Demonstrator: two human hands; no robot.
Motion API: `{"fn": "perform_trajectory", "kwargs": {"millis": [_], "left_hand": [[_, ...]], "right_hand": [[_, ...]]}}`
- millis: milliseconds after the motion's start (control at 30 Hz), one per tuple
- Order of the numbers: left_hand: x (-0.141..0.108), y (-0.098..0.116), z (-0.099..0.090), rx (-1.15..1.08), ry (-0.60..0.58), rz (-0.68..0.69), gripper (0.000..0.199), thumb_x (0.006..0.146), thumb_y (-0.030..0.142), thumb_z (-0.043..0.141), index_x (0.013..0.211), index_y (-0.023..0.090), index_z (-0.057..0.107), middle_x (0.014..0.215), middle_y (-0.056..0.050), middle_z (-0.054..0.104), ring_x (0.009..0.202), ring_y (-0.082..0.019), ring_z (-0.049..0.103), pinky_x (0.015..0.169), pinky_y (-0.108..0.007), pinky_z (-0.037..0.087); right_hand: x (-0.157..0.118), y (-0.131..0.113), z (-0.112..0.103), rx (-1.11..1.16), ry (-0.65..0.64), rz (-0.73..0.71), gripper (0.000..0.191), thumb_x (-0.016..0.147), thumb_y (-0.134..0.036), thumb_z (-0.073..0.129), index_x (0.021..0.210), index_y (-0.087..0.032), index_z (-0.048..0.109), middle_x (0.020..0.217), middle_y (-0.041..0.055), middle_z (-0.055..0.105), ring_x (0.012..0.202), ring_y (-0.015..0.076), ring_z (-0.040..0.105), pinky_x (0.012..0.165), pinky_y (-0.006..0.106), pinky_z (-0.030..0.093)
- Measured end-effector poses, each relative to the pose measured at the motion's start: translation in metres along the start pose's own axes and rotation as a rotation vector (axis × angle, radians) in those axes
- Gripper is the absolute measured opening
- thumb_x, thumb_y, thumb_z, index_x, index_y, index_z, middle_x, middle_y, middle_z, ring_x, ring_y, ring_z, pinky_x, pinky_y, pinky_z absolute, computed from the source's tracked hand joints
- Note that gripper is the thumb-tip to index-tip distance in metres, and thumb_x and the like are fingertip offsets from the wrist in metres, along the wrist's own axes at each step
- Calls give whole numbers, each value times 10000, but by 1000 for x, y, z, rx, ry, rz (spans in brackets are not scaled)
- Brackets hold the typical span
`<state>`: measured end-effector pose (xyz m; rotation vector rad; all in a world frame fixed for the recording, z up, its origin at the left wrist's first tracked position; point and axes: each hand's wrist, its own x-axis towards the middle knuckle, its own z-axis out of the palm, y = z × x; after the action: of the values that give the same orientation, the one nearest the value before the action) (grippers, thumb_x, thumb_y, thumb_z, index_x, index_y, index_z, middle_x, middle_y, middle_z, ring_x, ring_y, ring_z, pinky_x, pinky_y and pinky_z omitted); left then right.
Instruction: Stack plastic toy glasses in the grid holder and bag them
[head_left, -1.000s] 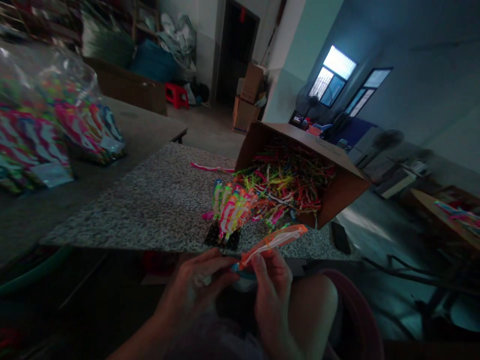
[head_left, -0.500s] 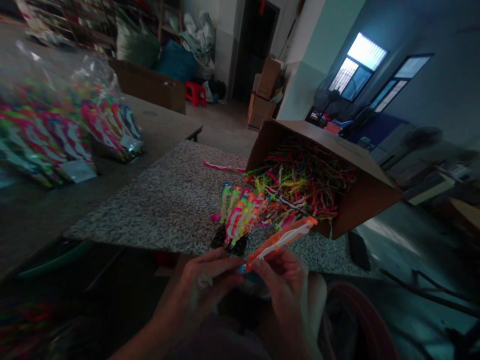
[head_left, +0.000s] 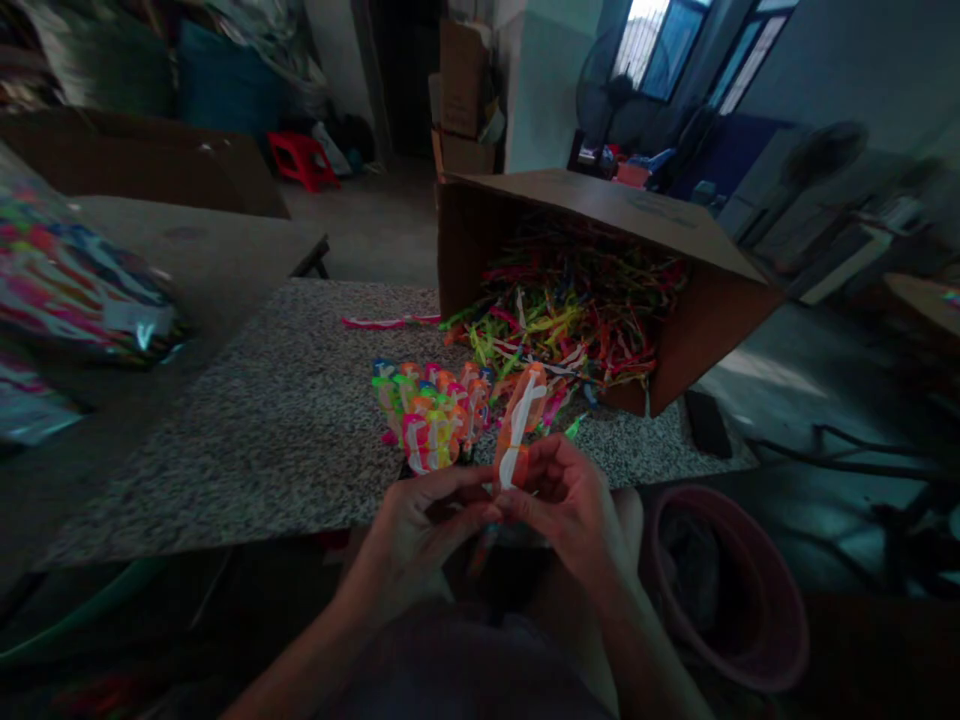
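Note:
An orange and white strip (head_left: 519,425) stands nearly upright between my hands. My right hand (head_left: 570,500) pinches its lower part. My left hand (head_left: 424,520) is closed at the strip's bottom end, its fingertips meeting those of my right hand. Just beyond my hands, a cluster of colourful strips (head_left: 431,415) stands on the speckled table (head_left: 247,420). A tilted cardboard box (head_left: 712,345) opens towards me, and a tangled heap of similar strips (head_left: 577,310) spills from it. A lone pink strip (head_left: 390,322) lies left of the box.
Filled plastic bags (head_left: 90,290) lie on another table (head_left: 217,240) at the left. A pink bin (head_left: 791,640) is at my lower right. A dark flat object (head_left: 706,425) rests near the table's right edge. Farther back are a red stool (head_left: 304,160) and fans (head_left: 821,160).
The view has shifted left to right, showing more of the bin and less of the bags. The orange strip has turned from slanting right to nearly upright, and my hands are closer together.

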<state>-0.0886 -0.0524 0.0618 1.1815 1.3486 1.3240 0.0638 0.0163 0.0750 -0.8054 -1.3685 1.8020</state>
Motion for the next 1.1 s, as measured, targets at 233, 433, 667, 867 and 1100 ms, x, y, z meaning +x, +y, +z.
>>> {"fn": "perform_trajectory", "kwargs": {"millis": [233,433,667,867,1100], "left_hand": [[15,5,19,-57,36,3,138,648,222,761,773,175,726,727,-40,683,667,-155,645,633,-198,522],[15,5,29,-229,181,-90,190,683,290,752,829,176,710,739,-33,691,672,-147,648,633,-200,534],[21,6,32,-71,426,-99,250,624,357,775,695,136,681,647,-26,654,594,-125,609,552,-161,500],[18,16,49,-106,328,-182,296,626,385,783,713,135,651,686,-26,654,625,-136,602,603,-197,520],[26,18,68,-254,340,-213,335,593,391,807,711,128,636,671,-12,644,627,-119,595,566,-168,489]], "right_hand": [[-6,7,-20,138,73,23,545,602,-372,823,992,-213,478,824,-11,633,682,101,617,610,197,497],[-20,17,-22,-292,9,-132,262,839,-397,618,1007,-199,652,799,11,660,731,107,619,650,186,464],[-29,24,-27,-376,-42,-309,211,808,-319,673,977,-197,703,775,5,690,670,92,624,601,161,438],[-31,18,-43,-313,98,-290,178,838,-314,640,975,-218,702,842,1,690,767,94,633,674,162,461],[-30,21,-44,-255,213,-319,212,798,-330,688,997,-267,728,837,11,663,770,101,605,673,188,449]]}}
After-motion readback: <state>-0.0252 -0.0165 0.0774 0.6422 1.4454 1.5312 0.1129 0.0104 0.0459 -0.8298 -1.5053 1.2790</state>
